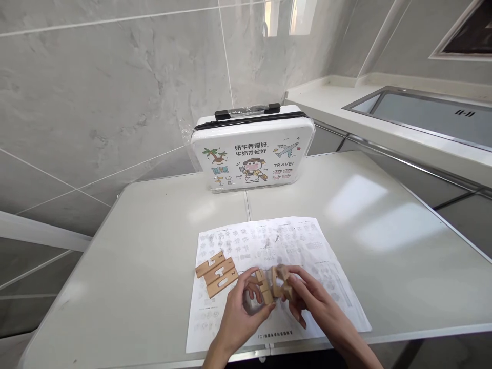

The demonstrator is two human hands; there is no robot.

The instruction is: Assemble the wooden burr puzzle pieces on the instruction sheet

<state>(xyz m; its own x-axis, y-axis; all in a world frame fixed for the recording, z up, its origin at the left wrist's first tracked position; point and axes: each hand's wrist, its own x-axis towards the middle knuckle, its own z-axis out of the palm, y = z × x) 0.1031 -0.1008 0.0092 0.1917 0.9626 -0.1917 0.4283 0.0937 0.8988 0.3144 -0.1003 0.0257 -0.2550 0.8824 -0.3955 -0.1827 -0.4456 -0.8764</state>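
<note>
Head view.

Landmark: printed sheet [349, 305], 1 pc., laid flat on table [126, 271]; prob. kept under the hands so its diagrams can be consulted.

Wooden block [265, 289], 1 pc.: held over sheet's near half by L hand [240, 311]; fingers set narrow, block pinched btwn thumb & fingertips, prob. so the side toward R hand is left exposed.

Notched wood [285, 287], qty. unclear (blurred): held over same half of sheet, just R of block, by R hand [312, 297]; thumb & fingers closed on it, presumably for fine turning. Gap seen btwn it & block.

Slotted plates [221, 274], approx. 3, numbered: laid flat together at sheet's L edge, prob. placed there to leave the hands room.

White case [253, 148], plastic-wrapped: stood upright beyond sheet's far edge, prob. to be out of the way.
</note>
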